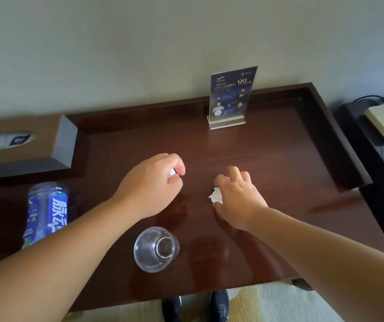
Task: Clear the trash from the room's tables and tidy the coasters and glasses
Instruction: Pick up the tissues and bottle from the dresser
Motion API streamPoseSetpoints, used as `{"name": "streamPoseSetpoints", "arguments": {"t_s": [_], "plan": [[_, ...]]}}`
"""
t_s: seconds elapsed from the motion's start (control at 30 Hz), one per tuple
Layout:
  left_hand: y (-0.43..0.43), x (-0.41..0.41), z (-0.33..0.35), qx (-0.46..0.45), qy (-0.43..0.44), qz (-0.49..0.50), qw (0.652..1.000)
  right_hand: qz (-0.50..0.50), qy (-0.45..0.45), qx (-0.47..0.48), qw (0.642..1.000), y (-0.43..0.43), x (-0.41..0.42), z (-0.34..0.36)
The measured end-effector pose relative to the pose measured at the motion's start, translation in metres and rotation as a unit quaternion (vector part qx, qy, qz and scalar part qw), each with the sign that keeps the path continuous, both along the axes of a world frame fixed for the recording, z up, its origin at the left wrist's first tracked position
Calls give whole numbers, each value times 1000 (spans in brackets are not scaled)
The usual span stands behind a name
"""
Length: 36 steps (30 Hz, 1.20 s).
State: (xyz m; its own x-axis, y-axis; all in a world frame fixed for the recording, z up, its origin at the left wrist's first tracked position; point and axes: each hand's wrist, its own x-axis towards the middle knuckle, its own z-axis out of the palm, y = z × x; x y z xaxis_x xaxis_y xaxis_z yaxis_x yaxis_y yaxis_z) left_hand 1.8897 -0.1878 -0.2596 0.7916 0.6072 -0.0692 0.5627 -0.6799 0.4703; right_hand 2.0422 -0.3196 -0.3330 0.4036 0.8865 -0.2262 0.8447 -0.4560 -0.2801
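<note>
On the glossy dark-brown wooden table (267,159) against the pale wall (140,54), our left hand (153,182) curled around a white paper scrap (171,175); our right hand (240,198) pinched a crumpled white tissue (216,196).

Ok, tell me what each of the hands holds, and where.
The left hand grips a crumpled white tissue wad inside its curled fingers, mostly hidden. The right hand curls its fingers over a second wad on the table.

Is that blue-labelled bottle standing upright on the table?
No, the bottle lies on its side on the table, just in front of the tissue box.
</note>
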Motion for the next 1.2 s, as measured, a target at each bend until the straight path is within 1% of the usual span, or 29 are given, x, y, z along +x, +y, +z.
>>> {"name": "streamPoseSetpoints", "arguments": {"t_s": [0.07, 0.13, 0.17, 0.27, 0.3, 0.4, 0.5, 0.63, 0.87, 0.93, 0.97, 1.0, 1.03, 1.1, 1.13, 1.17, 1.2], "plan": [[-1, 0, -1, -2, -1, 3, 1000, 2, -23, -1, 1000, -1, 0, -5], [-2, -1, -2, -3, 0, 7, 1000, 4, -23, -7, 1000, -2, 1, -9], [-3, -1, -1, -3, 2, 10, 1000, 2, -10, -12, 1000, -1, 1, -8], [-5, -2, 3, -6, 4, 18, 1000, -30, 73, -21, 997, 2, 2, 2], [-5, -3, 6, -5, 4, 19, 1000, -34, 90, -13, 995, 3, 4, 7], [-7, -5, 19, 2, 0, 30, 1000, 7, 101, 13, 995, 11, 6, 31], [-9, -11, 37, 11, -15, 47, 999, 0, 161, 86, 983, 22, 4, 64], [-11, -23, 62, 37, -39, 71, 996, 20, 192, 177, 965, 36, -15, 107], [-14, -56, 103, 74, -84, 129, 985, 81, 201, 204, 955, 51, -47, 162], [-14, -67, 111, 62, -120, 154, 979, 86, 242, 197, 946, 56, -59, 175], [-15, -71, 115, 45, -154, 170, 972, 79, 286, 191, 935, 58, -67, 182], [-16, -74, 120, 19, -199, 189, 962, 67, 347, 182, 917, 59, -76, 190], [-16, -77, 124, -3, -246, 206, 947, 52, 418, 166, 891, 61, -85, 197], [-18, -82, 131, -35, -323, 226, 918, 36, 547, 133, 826, 65, -104, 209], [-18, -84, 133, -59, -357, 226, 904, 39, 587, 127, 799, 67, -113, 214], [-19, -87, 136, -96, -389, 220, 889, 48, 606, 130, 783, 69, -121, 219], [-19, -91, 137, -128, -410, 206, 879, 59, 611, 139, 777, 70, -128, 224]]}}
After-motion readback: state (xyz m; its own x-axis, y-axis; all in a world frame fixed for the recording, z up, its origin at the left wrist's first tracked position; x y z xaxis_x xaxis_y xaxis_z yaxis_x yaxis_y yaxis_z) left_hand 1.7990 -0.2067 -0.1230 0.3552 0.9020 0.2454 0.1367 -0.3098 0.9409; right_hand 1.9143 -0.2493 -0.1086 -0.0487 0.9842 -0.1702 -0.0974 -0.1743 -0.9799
